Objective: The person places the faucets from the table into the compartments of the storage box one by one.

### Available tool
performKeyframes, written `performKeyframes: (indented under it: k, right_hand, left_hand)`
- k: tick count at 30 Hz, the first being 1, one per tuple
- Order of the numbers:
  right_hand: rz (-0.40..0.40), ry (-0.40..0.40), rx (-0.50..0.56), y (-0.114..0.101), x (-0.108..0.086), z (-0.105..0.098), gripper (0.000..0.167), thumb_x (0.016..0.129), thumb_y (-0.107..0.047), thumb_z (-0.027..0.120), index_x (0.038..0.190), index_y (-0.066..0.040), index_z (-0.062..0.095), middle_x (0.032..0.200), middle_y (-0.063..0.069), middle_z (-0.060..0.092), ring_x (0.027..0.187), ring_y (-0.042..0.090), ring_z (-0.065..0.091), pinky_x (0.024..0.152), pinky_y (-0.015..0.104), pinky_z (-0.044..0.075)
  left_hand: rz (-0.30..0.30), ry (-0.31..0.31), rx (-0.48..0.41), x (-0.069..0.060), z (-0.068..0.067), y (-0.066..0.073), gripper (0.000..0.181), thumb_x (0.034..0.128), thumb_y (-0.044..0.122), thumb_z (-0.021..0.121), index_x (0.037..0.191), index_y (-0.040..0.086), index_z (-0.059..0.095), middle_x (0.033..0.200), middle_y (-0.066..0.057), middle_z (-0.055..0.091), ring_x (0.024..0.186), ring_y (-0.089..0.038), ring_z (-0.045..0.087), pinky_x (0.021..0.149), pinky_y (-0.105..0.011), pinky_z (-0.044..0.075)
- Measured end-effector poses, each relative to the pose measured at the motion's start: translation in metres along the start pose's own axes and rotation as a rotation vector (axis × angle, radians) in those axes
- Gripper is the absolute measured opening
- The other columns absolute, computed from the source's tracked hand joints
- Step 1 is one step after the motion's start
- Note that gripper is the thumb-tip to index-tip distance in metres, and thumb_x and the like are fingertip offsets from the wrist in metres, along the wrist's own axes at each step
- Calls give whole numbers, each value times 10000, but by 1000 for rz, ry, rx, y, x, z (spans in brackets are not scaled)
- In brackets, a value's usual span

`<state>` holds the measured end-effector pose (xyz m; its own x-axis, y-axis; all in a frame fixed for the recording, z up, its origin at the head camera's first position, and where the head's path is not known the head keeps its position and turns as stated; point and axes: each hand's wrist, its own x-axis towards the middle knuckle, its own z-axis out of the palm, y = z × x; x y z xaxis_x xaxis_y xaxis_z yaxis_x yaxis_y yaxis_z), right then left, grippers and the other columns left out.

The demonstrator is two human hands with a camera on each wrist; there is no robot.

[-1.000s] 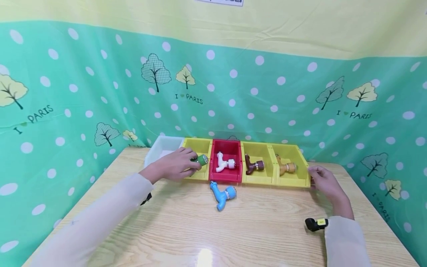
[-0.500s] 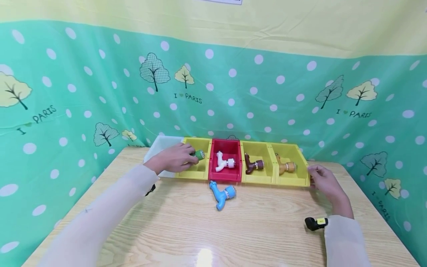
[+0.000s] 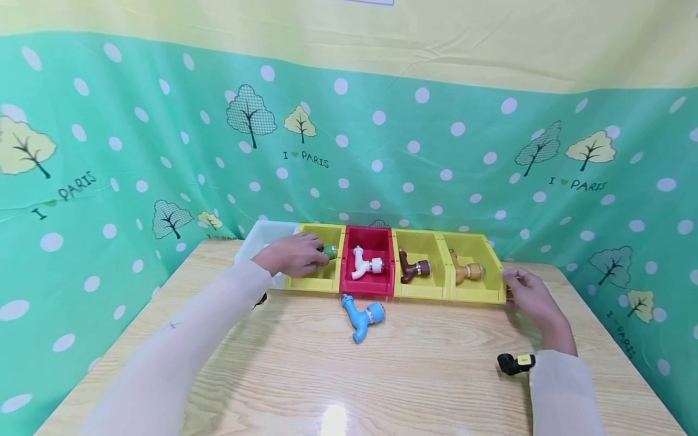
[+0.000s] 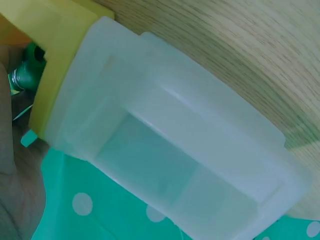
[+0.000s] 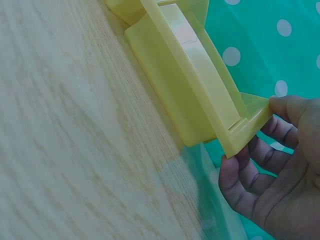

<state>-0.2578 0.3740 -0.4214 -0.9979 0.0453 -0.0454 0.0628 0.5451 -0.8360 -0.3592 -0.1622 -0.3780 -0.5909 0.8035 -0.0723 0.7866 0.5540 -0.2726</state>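
Observation:
My left hand (image 3: 297,254) reaches into the left yellow bin (image 3: 313,284) and holds a green tap (image 3: 329,251), mostly hidden by the fingers. Part of that green tap (image 4: 31,70) also shows beside the yellow wall in the left wrist view. At the row's far right end, my right hand (image 3: 533,298) pinches the rim of the last yellow bin (image 5: 205,95) between thumb and fingers. A white tap (image 3: 360,264) lies in the red bin (image 3: 368,289). The two yellow bins right of it hold a dark brown tap (image 3: 414,267) and an orange-tan tap (image 3: 466,270).
A blue tap (image 3: 362,318) lies on the wooden table (image 3: 414,375) in front of the red bin. The translucent white bin (image 4: 165,125) stands at the row's left end. A polka-dot cloth (image 3: 414,139) hangs close behind the bins.
My left hand has shifted back and slightly right, deeper into the left yellow bin with the green tap, which is now more covered by the fingers. The right hand has stayed on the rim.

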Motion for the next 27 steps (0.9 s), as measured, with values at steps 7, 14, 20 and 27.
performKeyframes:
  k: [7, 14, 20, 27]
  right_hand:
    - [-29, -2, 15, 1, -1, 0, 605, 1102, -473, 344, 1355, 64, 459, 1363, 304, 474, 1000, 166, 587, 795, 313, 582]
    - [-14, -1, 20, 0, 0, 1, 615, 1093, -503, 338, 1346, 44, 464, 1391, 306, 464, 1046, 238, 600, 797, 300, 575]
    - [-11, 6, 17, 1, 2, 0, 614, 1096, -493, 338, 1361, 47, 458, 1384, 315, 462, 1035, 263, 600, 776, 296, 576]
    - [-8, 7, 8, 1, 1, 1, 622, 1091, -510, 329, 1347, 39, 468, 1371, 300, 466, 1063, 303, 591, 775, 288, 570]
  left_hand:
    - [-18, -38, -4, 9, 7, -3, 145, 1016, 234, 539, 1075, 286, 661, 987, 1, 544, 934, -217, 485, 835, -376, 473]
    - [-55, -107, -26, 15, 9, -2, 119, 1028, 268, 562, 1099, 292, 655, 1031, -11, 569, 971, -221, 501, 852, -375, 493]
    - [-70, -130, -30, 19, 10, -1, 124, 1042, 297, 555, 1098, 310, 666, 1004, 4, 575, 950, -207, 504, 827, -357, 490]
    - [-97, -165, -51, 21, 10, 3, 135, 1052, 316, 552, 1118, 314, 669, 1027, -7, 586, 956, -216, 511, 843, -369, 506]
